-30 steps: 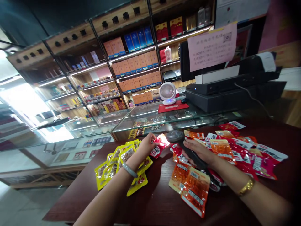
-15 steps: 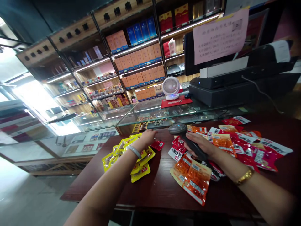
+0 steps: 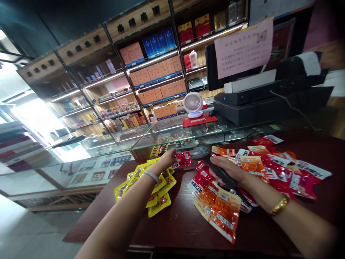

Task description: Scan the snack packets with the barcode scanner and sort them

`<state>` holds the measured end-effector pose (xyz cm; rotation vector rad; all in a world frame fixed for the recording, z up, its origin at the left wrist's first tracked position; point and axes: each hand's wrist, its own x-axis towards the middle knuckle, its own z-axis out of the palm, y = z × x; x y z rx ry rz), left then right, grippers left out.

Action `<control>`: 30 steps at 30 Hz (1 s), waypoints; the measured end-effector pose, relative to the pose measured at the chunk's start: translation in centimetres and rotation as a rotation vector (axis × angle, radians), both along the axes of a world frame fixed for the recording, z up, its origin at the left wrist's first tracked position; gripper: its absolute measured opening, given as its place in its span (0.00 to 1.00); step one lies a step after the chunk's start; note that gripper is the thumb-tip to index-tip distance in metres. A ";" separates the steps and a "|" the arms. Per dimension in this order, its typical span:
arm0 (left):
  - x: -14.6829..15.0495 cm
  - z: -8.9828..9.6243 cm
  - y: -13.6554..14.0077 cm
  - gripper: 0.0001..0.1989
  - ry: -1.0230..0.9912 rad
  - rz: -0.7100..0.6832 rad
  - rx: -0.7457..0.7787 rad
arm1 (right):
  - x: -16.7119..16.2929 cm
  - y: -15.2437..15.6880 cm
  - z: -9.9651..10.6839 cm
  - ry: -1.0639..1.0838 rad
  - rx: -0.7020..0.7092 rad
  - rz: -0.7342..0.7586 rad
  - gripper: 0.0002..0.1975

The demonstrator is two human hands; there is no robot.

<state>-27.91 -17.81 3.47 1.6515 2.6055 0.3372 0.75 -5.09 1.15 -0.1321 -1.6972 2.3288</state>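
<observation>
My right hand (image 3: 225, 169) is wrapped round the handle of a dark barcode scanner (image 3: 219, 169), its head pointing left over the counter. A red snack packet (image 3: 184, 159) is pinched in my left hand (image 3: 169, 158), just left of the scanner's head. Yellow snack packets (image 3: 163, 187) lie in a loose heap under and beside my left forearm. Below the scanner lie orange snack packets (image 3: 221, 207), overlapping a red and white packet (image 3: 201, 180). My right hand hides part of that pile.
More red, white and orange packets (image 3: 280, 172) cover the right side of the dark wooden counter (image 3: 183, 223). Behind it are a glass display case (image 3: 167, 133), a small white fan (image 3: 193, 102) and a black cash register (image 3: 264, 106). Stocked shelves (image 3: 157, 68) line the back.
My left hand has raised the red packet slightly, and more of it shows beside the scanner's head. The red and white packet near the orange ones lies farther left. The view has shifted slightly.
</observation>
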 end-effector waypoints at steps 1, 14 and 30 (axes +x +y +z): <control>0.0 0.1 0.0 0.18 -0.021 -0.016 0.024 | -0.1 0.0 -0.1 -0.001 -0.001 0.004 0.22; 2.4 -0.7 0.0 0.20 -0.401 0.019 0.220 | 0.0 0.2 -0.4 -0.003 0.004 0.020 0.23; 15.7 -5.1 -2.7 0.72 -0.159 -0.195 -0.281 | 0.6 -0.1 0.3 0.006 0.024 0.014 0.21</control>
